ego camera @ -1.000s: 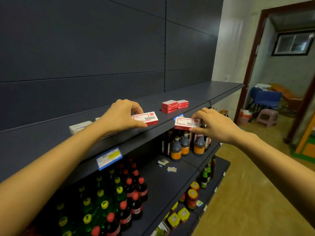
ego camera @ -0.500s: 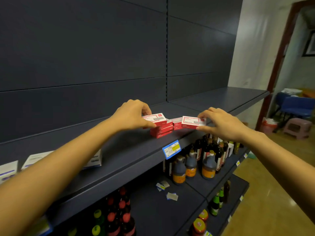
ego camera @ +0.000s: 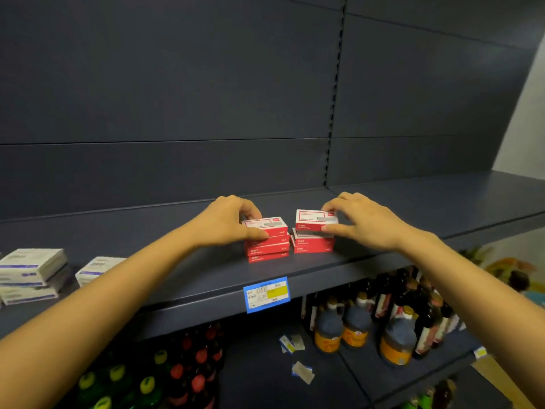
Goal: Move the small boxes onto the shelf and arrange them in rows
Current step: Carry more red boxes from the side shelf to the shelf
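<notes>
Two stacks of small red-and-white boxes stand side by side on the dark shelf (ego camera: 206, 278). My left hand (ego camera: 227, 221) pinches the top box (ego camera: 269, 225) of the left stack (ego camera: 267, 249) between thumb and fingers. My right hand (ego camera: 358, 221) pinches a box (ego camera: 312, 219) sitting slightly askew on top of the right stack (ego camera: 312, 245). The left stack is the taller of the two. Both hands cover the outer ends of their boxes.
White-and-blue boxes (ego camera: 29, 270) lie at the shelf's far left. A blue-and-yellow price tag (ego camera: 267, 294) hangs on the shelf edge. Below are dark jugs (ego camera: 354, 326), bottles (ego camera: 177, 376) and loose tags (ego camera: 300, 371). The shelf runs on to the right (ego camera: 442, 199).
Both hands carried their boxes rightward along the shelf to the red stacks and set them down on top; the view turned to face the shelf.
</notes>
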A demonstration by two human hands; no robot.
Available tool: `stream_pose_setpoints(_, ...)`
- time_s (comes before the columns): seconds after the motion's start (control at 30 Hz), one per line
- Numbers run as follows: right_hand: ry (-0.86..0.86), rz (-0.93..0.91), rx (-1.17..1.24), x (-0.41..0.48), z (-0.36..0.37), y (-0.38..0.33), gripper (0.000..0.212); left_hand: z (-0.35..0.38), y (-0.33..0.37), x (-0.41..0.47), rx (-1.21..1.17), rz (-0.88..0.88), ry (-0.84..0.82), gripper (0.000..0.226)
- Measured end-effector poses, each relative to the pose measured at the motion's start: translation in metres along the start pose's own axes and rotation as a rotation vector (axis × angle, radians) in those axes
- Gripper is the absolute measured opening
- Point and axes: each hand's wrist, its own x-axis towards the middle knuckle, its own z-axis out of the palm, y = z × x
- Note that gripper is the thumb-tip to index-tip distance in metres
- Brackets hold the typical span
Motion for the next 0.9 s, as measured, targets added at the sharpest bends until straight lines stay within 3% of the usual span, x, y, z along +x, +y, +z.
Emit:
stream_pose_setpoints(0.23,-0.165,-0.132,-0.012,0.018,0.009,0.008,0.046,0.001,0.014,-0.020,0.038,-0.103,0.192,0.041)
stream_pose_setpoints(0.37,-0.023,-0.260,0.006,0.025,-0.003,-0.010,0.055,-0.012,0.017,-0.045,0.233,-0.178,0.342,0.033)
stream_pose_setpoints(0.6,0.121,-0.598,0.106,0.038,-0.012,-0.099,0.041,-0.042,0.002,-0.116,0.493,-0.393,0.471,0.031)
stream_pose_setpoints(0.9,0.118,-0.928,0.148,0.034,0.007,-0.251,0.041,-0.078,-0.022,-0.264,0.681,-0.722,0.545,0.035)
